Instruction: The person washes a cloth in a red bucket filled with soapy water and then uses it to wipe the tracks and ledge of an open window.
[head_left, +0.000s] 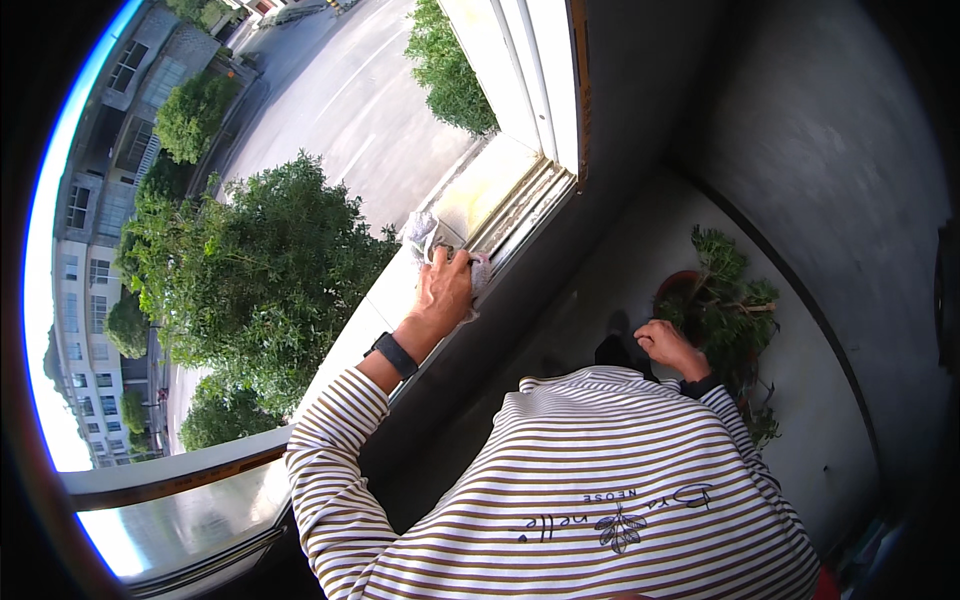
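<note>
My left hand (442, 289), with a dark watch on its wrist, presses a crumpled, pale cloth (481, 274) onto the track at the open window. Part of the cloth sticks out past my fingertips over the outer sill (480, 187). The metal window track (517, 214) runs from the cloth up to the white window frame (559, 90), and dirt shows in its grooves. My right hand (667, 343) hangs low beside a potted plant, its fingers curled; nothing can be seen in it.
A green plant (731, 289) in a reddish pot (671, 285) stands on the grey floor at the right. A window pane (202, 517) is at the lower left. Outside the window are leafy trees (277, 277), a road (337, 112) and buildings.
</note>
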